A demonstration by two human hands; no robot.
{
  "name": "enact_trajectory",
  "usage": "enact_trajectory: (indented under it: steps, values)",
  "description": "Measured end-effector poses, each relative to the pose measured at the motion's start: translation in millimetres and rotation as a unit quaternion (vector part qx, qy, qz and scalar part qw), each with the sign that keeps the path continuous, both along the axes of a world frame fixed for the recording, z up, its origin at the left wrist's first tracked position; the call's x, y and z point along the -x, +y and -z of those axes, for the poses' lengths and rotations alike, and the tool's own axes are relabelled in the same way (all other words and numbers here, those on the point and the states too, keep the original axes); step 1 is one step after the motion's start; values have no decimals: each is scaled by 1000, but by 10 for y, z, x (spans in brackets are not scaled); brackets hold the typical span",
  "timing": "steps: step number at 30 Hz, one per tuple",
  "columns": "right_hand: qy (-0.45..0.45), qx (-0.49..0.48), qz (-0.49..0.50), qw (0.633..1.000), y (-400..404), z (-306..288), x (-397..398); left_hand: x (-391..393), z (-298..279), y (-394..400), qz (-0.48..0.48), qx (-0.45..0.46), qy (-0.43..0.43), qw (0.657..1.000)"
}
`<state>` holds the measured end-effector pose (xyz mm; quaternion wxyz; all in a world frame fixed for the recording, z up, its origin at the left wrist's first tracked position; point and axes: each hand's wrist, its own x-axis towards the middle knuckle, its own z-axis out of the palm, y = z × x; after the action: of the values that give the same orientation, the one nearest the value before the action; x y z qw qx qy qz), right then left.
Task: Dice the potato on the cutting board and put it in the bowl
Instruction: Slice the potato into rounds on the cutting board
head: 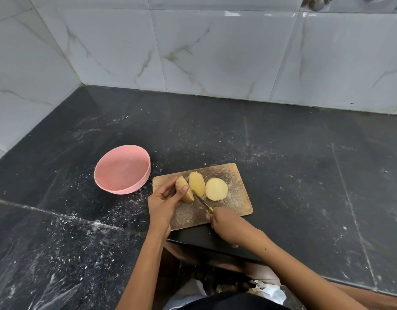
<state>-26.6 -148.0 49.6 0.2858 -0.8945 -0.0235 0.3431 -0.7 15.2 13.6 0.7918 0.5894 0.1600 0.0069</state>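
Potato, in three pieces, on the wooden cutting board (234, 198). Flesh pale yellow, skin tan-brown.

Left piece (183, 190): skin side showing, long axis running near-right to far-left. The left hand (164, 203) grips it from the left, fingers curled round the far side, thumb lying across the near face with the nail at its middle.

Middle slice (197, 184): an oval, tilted on edge and leaning toward the left piece, cut face turned right, long axis near to far. It stands just right of the thumb.

Right slice (216, 189): near-round, lying flat, cut face up, touching the middle slice, apart from both hands.

Knife (203, 202): thin blade, yellow-green handle. The right hand (225, 224) is clenched round the handle at the board's near edge; the tip points far-left, meeting the near end of the middle slice.

Pink bowl (122, 170): on the black stone counter (304, 175), just left of the board, upright.
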Motion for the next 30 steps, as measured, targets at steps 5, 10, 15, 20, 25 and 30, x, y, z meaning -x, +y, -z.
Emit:
enact_trajectory:
  steps: [5, 10, 15, 20, 25, 30]
  values:
    - [36, -69, 70, 995, -167, -178, 69, 13, 29, 115, 31, -32, -12, 999]
    - [4, -83, 84, 993, -13, -214, -166, 24, 15, 151, 63, -115, -64, 989]
    - [-18, -49, 53, 997, 175, -144, -331, 6, 34, 156, 82, -172, -97, 977]
    - [4, 9, 40, 999, 275, -119, -361, 15, 15, 134, 91, -174, -103, 975]
    - [4, 30, 17, 999, 221, -99, -225, 42, 13, 125, 98, -182, -96, 974]
    - [2, 43, 9, 999, 111, -39, -60, 72, 16, 100, 91, -187, -108, 972]
